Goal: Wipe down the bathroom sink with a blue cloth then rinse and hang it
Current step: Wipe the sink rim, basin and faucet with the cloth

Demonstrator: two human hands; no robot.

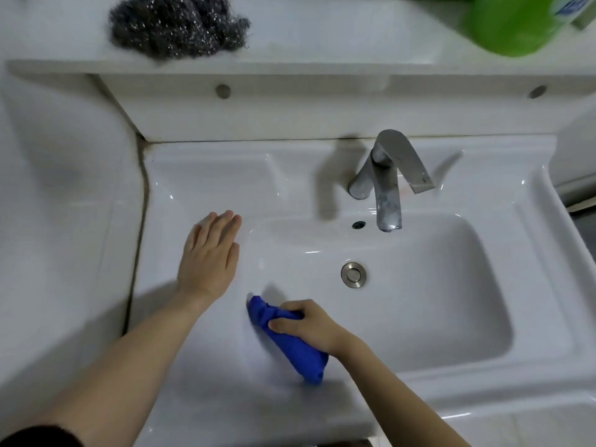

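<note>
Rt hand gripping cloth, sink

Sink carries blue cloth; shelf carries steel wool.

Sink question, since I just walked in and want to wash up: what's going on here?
A person is wiping the sink. The right hand grips a bunched blue cloth against the basin's left front edge. The left hand rests flat, fingers straight, on the left ledge. No water shows at the faucet, so rinsing and hanging are not yet done. Steel wool and a green bottle sit on the shelf above.
</note>
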